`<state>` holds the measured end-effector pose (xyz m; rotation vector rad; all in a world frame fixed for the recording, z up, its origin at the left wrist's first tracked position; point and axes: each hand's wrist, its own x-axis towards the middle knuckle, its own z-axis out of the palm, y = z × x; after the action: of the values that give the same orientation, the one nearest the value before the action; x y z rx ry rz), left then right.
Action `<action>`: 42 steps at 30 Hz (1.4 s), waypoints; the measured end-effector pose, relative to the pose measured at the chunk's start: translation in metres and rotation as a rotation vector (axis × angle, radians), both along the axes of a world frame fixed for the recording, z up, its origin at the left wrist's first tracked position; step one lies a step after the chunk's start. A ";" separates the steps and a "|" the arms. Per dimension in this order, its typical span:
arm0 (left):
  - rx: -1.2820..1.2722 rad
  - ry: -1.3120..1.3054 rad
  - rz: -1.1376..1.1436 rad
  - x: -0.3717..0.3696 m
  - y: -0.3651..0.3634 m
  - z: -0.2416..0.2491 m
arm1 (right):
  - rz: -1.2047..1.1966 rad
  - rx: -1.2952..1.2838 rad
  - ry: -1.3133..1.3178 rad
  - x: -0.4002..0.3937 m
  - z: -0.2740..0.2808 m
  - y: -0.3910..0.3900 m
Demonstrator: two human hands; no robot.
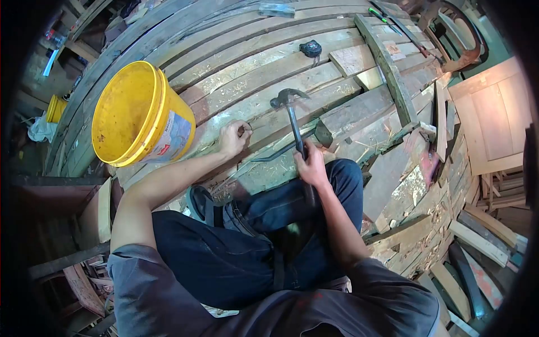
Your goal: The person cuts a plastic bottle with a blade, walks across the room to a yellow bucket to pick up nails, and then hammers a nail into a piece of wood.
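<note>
The right hand (310,167) is clamped around the handle of a hammer (294,124), just above the knee. The hammer's long axis runs up and away from the person, its head raised over the wooden planks (264,73). Farther left, the left hand (234,137) pinches something small against the planks, fingers together. Beyond it lies a tipped yellow bucket (140,115).

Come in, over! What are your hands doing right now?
Right hand gripping hammer, head raised over planks. Left hand pinching something small against plank. Yellow bucket beside left hand, clear of hammer.
</note>
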<state>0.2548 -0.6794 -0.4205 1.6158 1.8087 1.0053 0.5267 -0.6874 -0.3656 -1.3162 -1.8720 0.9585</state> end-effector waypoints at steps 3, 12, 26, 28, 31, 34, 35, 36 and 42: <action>0.006 0.063 -0.011 -0.003 0.002 0.001 | 0.061 -0.062 -0.019 -0.005 0.019 -0.013; 0.043 -0.009 -0.036 -0.008 -0.002 0.003 | 0.229 -0.046 -0.208 -0.017 0.024 -0.033; 0.067 -0.027 -0.048 -0.006 0.000 -0.004 | 0.195 0.037 -0.212 -0.022 0.021 -0.043; 0.089 -0.052 -0.047 -0.006 0.000 -0.004 | 0.181 0.005 -0.221 -0.025 0.024 -0.044; 0.091 -0.066 -0.041 -0.006 0.000 -0.006 | 0.164 -0.032 -0.231 -0.029 0.029 -0.047; 0.069 -0.051 -0.034 -0.007 0.000 -0.007 | 0.168 -0.028 -0.275 -0.030 0.022 -0.049; 0.061 -0.045 -0.033 -0.006 0.000 -0.007 | 0.172 -0.020 -0.297 -0.029 0.019 -0.049; 0.074 -0.053 -0.039 -0.006 0.001 -0.009 | 0.173 -0.023 -0.279 -0.029 0.020 -0.048; 0.063 -0.063 -0.031 -0.006 0.000 -0.009 | 0.150 -0.031 -0.262 -0.033 0.027 -0.049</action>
<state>0.2488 -0.6798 -0.4294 1.6265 1.7211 1.0969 0.4934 -0.7365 -0.3388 -1.3905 -2.1884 0.9294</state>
